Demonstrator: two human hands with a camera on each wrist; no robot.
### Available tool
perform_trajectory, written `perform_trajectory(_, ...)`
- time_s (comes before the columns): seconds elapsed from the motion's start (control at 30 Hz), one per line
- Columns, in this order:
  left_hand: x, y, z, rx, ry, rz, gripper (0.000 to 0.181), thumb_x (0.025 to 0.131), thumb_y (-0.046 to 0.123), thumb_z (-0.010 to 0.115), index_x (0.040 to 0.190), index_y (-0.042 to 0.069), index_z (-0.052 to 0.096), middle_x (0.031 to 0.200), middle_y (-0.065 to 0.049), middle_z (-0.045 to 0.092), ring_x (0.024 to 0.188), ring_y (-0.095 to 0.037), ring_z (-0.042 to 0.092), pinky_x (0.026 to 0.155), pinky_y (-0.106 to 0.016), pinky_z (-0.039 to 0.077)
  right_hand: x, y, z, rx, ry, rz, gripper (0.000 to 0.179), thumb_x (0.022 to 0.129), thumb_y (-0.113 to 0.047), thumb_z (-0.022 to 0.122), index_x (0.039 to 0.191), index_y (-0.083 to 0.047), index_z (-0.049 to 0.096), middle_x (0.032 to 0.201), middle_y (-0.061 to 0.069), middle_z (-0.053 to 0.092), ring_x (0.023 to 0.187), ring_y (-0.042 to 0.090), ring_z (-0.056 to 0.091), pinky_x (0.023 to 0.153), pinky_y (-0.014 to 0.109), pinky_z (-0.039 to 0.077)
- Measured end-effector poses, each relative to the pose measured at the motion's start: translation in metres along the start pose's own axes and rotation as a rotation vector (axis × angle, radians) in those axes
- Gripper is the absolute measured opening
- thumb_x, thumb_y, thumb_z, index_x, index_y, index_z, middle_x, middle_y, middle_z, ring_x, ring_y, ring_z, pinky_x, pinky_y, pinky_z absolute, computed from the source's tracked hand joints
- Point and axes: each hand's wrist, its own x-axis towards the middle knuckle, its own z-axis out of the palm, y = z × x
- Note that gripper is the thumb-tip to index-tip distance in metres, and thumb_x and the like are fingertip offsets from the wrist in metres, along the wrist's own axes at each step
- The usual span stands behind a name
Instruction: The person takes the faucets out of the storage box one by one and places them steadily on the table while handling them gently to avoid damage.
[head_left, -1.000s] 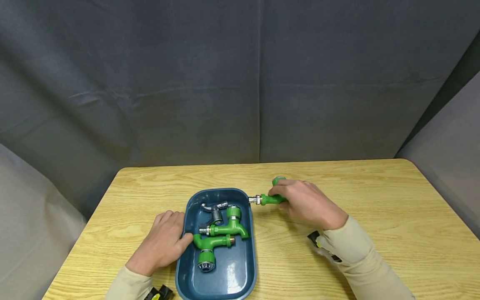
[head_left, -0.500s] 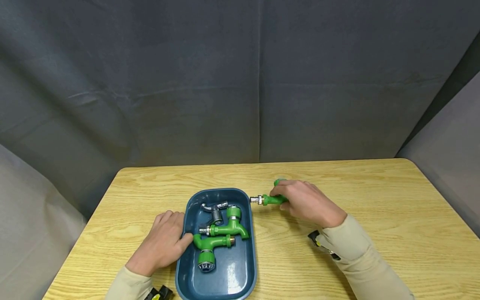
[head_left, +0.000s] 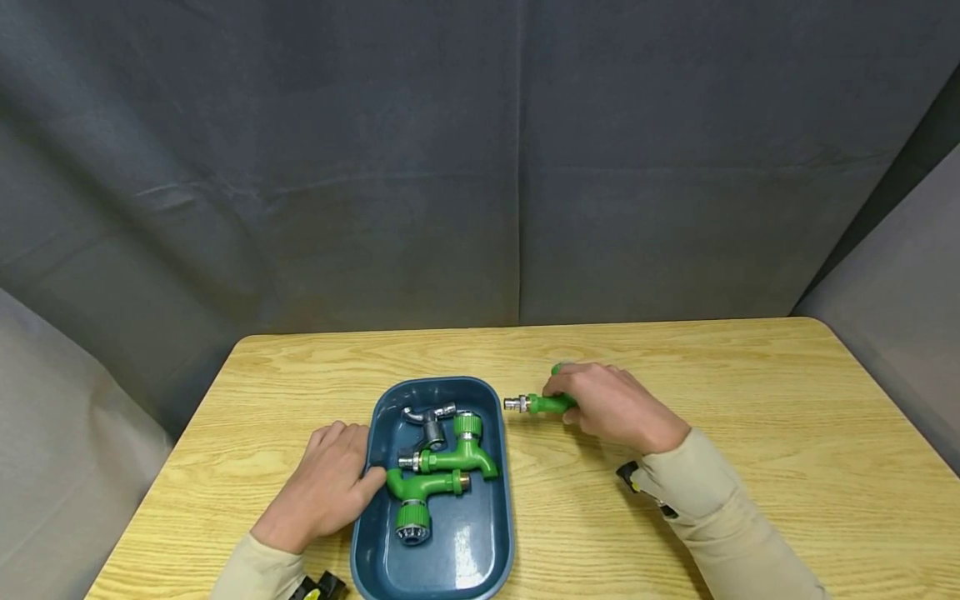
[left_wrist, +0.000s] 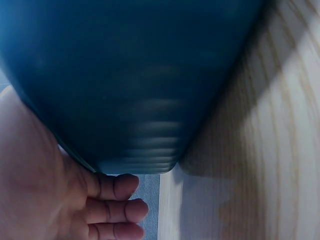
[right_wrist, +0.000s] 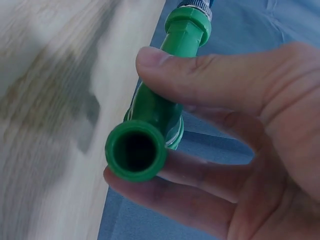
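Note:
Between thumb and fingers my right hand (head_left: 611, 407) pinches a green plastic faucet (head_left: 551, 403), its chrome threaded end pointing left toward the blue tray (head_left: 507, 517). In the right wrist view the faucet's round open spout (right_wrist: 135, 151) faces the camera, with the thumb across its body. My left hand (head_left: 330, 479) holds the tray's left rim, thumb over the edge and fingers along the outside. Inside the tray lie a small grey metal faucet (head_left: 432, 427), a green faucet with a chrome end (head_left: 450, 458) and another green faucet with a brass end (head_left: 414, 500).
The wood-grain table (head_left: 712, 392) extends on both sides of the tray. A dark grey curtain (head_left: 375, 167) hangs behind its far edge, with paler cloth (head_left: 67, 433) at the left.
My right hand and the green faucet have shifted slightly right and nearer to me, leaving a small gap between the faucet's chrome end and the tray rim. The left hand and tray have stayed put.

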Motion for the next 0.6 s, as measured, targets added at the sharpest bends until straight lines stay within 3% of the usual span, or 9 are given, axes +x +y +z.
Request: perform_trajectory(0.6,0.0008,0.0004,0.0008,-0.003,0.002,0.013,0.023,0.094,0.026,0.056,0.11,0.011,0.063,0.099,0.001,0.062,0.093,-0.017,0.046,0.104,-0.051,0.04,-0.0008,-0.0024,0.0081,0.016,-0.042,0.002,0.03,0.079,-0.001,0.084,0.103,-0.018,0.078,0.1,-0.006,0.073,0.083,0.008,0.064,0.071,0.033,0.057)
